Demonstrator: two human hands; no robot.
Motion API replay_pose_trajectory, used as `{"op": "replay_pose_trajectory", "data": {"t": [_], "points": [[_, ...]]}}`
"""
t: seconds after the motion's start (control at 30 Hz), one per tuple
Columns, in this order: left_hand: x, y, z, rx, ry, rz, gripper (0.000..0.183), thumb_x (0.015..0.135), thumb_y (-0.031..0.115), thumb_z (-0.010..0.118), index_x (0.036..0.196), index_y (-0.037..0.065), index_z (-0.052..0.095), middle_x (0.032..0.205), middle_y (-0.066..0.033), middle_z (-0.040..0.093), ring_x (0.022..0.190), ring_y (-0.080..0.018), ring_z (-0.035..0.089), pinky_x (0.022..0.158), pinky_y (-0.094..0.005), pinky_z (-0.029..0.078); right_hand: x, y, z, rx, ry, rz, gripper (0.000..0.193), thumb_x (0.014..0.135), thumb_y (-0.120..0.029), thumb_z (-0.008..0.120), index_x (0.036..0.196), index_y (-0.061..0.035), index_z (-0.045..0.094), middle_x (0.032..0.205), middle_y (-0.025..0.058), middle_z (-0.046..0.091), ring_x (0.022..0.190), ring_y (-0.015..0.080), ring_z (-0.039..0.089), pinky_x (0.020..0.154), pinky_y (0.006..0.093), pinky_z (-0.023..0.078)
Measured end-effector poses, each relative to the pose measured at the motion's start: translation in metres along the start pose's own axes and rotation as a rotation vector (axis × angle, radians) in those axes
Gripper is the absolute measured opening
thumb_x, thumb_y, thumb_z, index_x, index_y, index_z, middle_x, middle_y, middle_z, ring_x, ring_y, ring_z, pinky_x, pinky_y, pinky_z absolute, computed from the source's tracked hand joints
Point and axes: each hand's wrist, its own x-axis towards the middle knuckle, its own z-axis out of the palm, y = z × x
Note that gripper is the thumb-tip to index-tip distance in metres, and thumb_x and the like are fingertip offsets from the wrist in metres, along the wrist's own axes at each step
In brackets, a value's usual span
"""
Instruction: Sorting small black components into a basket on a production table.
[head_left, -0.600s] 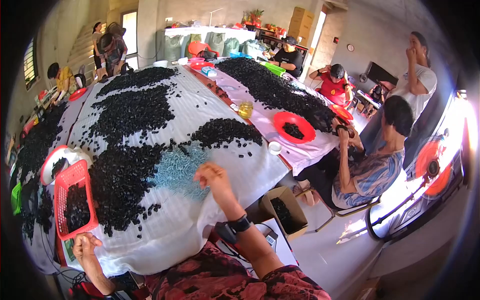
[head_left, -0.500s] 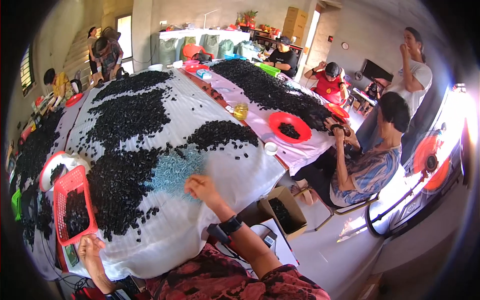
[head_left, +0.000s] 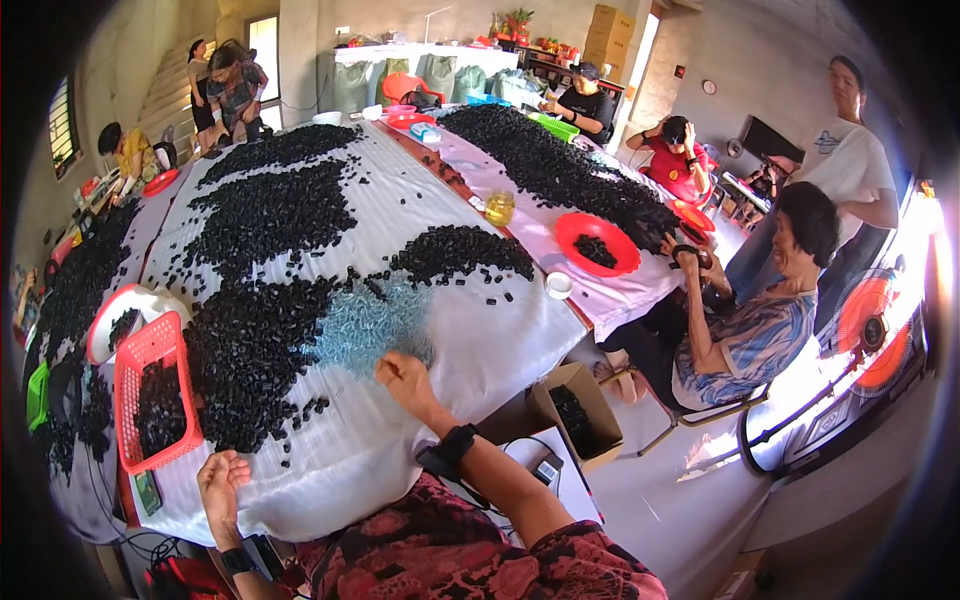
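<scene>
My left hand is at the table's near edge, palm turned up and fingers loosely bent and apart, with nothing visible in it. It is just below the red plastic basket, which holds small black pieces. My right hand hovers at the near edge of a heap of small light-blue clear pieces, its fingertips drawn together. Whatever may be between them is too small to make out. A large heap of short black plastic pieces spreads between the basket and the blue heap.
More black heaps cover the white cloth. A red bowl, a white cup and a yellow jar stand to the right. A phone lies beside the basket. A cardboard box stands below the right edge. Several people work around the tables.
My left hand has come away from the basket's near corner and its fingers have loosened. My right hand stays by the blue heap. The view has shifted slightly, and the standing person's hand has dropped.
</scene>
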Motion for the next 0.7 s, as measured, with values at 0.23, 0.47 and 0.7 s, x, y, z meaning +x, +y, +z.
{"op": "replay_pose_trajectory", "data": {"t": [0.23, 0.47, 0.7], "points": [[0.001, -0.003, -0.005, -0.096, -0.013, 0.039, 0.026, 0.094, 0.021, 0.053, 0.105, -0.002, 0.058, 0.087, -0.0119, 0.065, 0.072, -0.0163, 0.063, 0.067, -0.0281, 0.054, -0.007, -0.015, 0.003, -0.074, 0.131, -0.142, 0.016, 0.082, -0.01, 0.059, 0.073, -0.0002, 0.05, 0.06, 0.0112, 0.047, 0.052, 0.0188, 0.046, 0.049, 0.0329, 0.037], [0.0, -0.004, -0.007, -0.101, -0.038, 0.057, 0.026, 0.094, 0.021, 0.054, 0.106, -0.001, 0.058, 0.088, -0.0113, 0.065, 0.072, -0.0157, 0.063, 0.067, -0.0278, 0.054, -0.007, -0.012, 0.003, -0.156, 0.111, -0.191, 0.015, 0.081, -0.011, 0.059, 0.073, -0.0006, 0.051, 0.063, 0.0149, 0.052, 0.054, 0.0247, 0.051, 0.051, 0.0353, 0.04], [-0.001, -0.003, -0.002, -0.132, -0.009, 0.054, 0.027, 0.094, 0.021, 0.055, 0.106, -0.003, 0.058, 0.088, -0.0125, 0.065, 0.073, -0.0172, 0.064, 0.068, -0.0289, 0.055, -0.009, -0.003, 0.006, -0.001, 0.153, -0.191, 0.013, 0.081, -0.009, 0.062, 0.075, -0.0012, 0.054, 0.06, 0.0102, 0.049, 0.052, 0.0152, 0.048, 0.049, 0.0311, 0.039]]}}
